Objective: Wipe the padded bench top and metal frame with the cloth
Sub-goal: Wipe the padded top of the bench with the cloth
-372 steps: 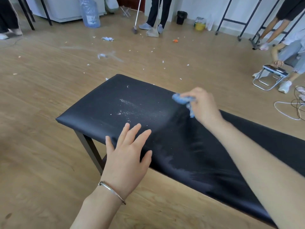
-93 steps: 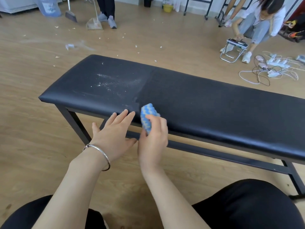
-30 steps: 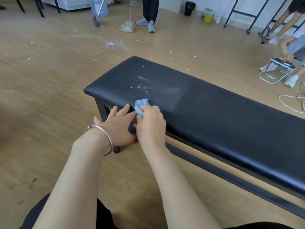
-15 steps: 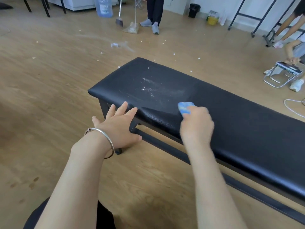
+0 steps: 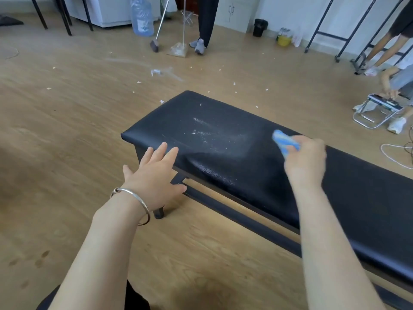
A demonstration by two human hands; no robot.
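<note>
A crumpled blue-and-white cloth (image 5: 284, 141) is gripped in the right hand (image 5: 305, 163), the fingers being curled round it so that only its far end is seen beyond the knuckles. The cloth is held against the black padded bench top (image 5: 348, 182), toward its far edge. Just left of the grip, a patch of white dust and crumbs (image 5: 204, 133) is spread over the padding. Farther left, the left hand (image 5: 155, 173) is laid with straight fingers on the near corner of the top, nothing being held; a silver bangle (image 5: 136, 199) is worn at its wrist. Below the grip and nearer the camera, the dark metal frame rail (image 5: 242, 218) is seen under the padding.
</note>
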